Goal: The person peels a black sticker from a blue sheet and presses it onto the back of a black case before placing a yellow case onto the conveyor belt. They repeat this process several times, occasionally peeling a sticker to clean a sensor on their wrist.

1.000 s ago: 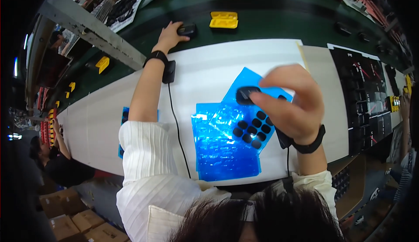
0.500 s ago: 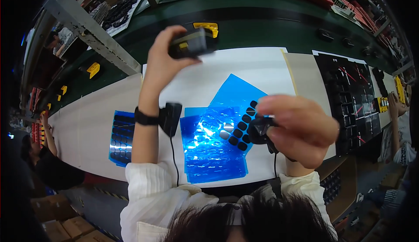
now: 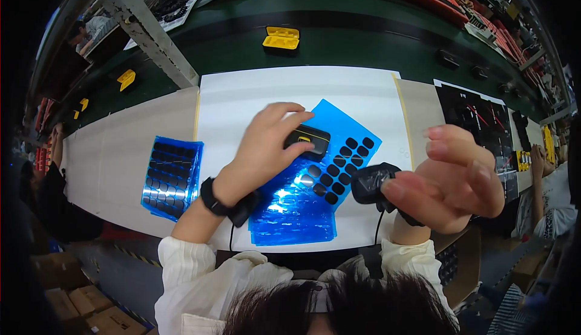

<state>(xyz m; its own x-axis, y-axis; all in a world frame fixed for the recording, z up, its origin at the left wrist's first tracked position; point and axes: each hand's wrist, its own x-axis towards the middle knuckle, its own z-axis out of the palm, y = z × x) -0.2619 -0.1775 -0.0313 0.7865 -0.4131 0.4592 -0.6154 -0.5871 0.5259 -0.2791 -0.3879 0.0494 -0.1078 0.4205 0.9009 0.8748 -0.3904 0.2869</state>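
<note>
My left hand [image 3: 269,135] grips a closed black case [image 3: 313,139] with a yellow seam and a yellow catch. It holds the case over blue film sheets [image 3: 290,214] with black rounded-square stickers [image 3: 338,170] showing at their right. Raised nearer to me, my right hand [image 3: 460,178] has its fingers spread. Its thumb tip overlaps a shiny dark rounded shape [image 3: 366,185] beside the black device on my right wrist. A crinkled glint shows at that thumb tip. Whether a thin film or sticker clings there, I cannot tell.
An open yellow-lined case [image 3: 281,39] lies on the green surface [image 3: 345,45] beyond the white board [image 3: 242,87]. More stickered sheets [image 3: 172,178] lie left. A metal post [image 3: 142,26] rises at back left. Black printed sheets [image 3: 475,117] lie right. Other people work at both sides.
My left hand has come down and nearer with the black case, now over the blue sheets. My right hand has moved right, and its index finger has parted from its thumb.
</note>
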